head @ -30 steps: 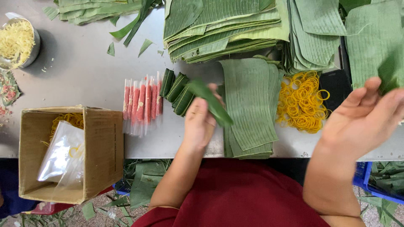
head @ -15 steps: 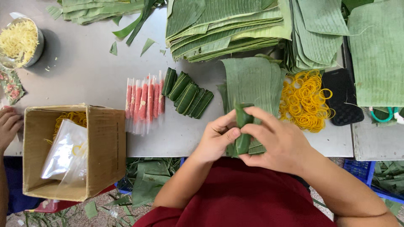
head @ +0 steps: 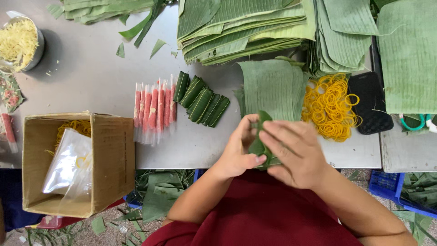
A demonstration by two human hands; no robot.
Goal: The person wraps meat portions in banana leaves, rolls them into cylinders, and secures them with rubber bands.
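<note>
grey worktable [head: 91, 82]: metal top, carries all items below, edge nearest the person.

banana-leaf stacks [head: 246, 27]: several piles of cut green sheets along the far side and right; one smaller pile of leaf pieces [head: 268, 86] lies just beyond the hands.

cardboard box [head: 109, 159]: open, at the near left edge, holds a clear plastic bag [head: 68, 164] and yellow bands.

right hand [head: 296, 152]: over the near table edge, fingers laid flat across a folded leaf parcel [head: 260, 145], pressing it from the right.

left hand [head: 239, 152]: clasps the same parcel from the left, thumb against its lower end; both hands grasp it, held above the table edge just in front of the leaf pieces.

rubber bands [head: 330, 107]: loose yellow heap, right of the leaf pieces.

black pouch [head: 369, 102]: flat, just right of the bands.

pink sticks in clear sleeves [head: 152, 109]: a row, left of centre.

finished green rolls [head: 202, 100]: five or so, side by side, touching the pink sticks' right end.

metal bowl [head: 22, 43]: far left, yellow shreds inside.
</note>
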